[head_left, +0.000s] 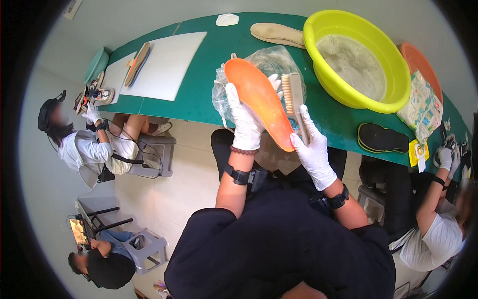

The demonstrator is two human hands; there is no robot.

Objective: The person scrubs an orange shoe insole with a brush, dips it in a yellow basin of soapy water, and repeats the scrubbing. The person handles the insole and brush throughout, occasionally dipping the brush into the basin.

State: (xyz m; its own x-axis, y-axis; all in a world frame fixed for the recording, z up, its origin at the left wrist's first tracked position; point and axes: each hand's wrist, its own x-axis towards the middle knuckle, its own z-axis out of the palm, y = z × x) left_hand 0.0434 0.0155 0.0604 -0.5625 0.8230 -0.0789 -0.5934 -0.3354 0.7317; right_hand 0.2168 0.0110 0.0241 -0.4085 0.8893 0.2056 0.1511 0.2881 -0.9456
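Note:
An orange insole [256, 94] is tilted up above the near edge of the green table. My left hand [245, 122], in a white glove, is closed around its middle, with fingertips showing past the far side. In my gloved right hand [314, 157] is the handle of a scrubbing brush [297, 92], its pale bristles facing the insole. The right thumb touches the insole's lower end; the bristles seem apart from its surface. Behind the insole lies a crumpled clear plastic bag [284, 57] on the table.
A yellow-green basin [318, 65] of sudsy water stands to the right, with a beige insole [276, 34] beside it. Nearer lie a dark insole [382, 138] and a wipes pack [420, 107]. Co-workers sit left [82, 142] and right [433, 229]. White boards [172, 67] lie left.

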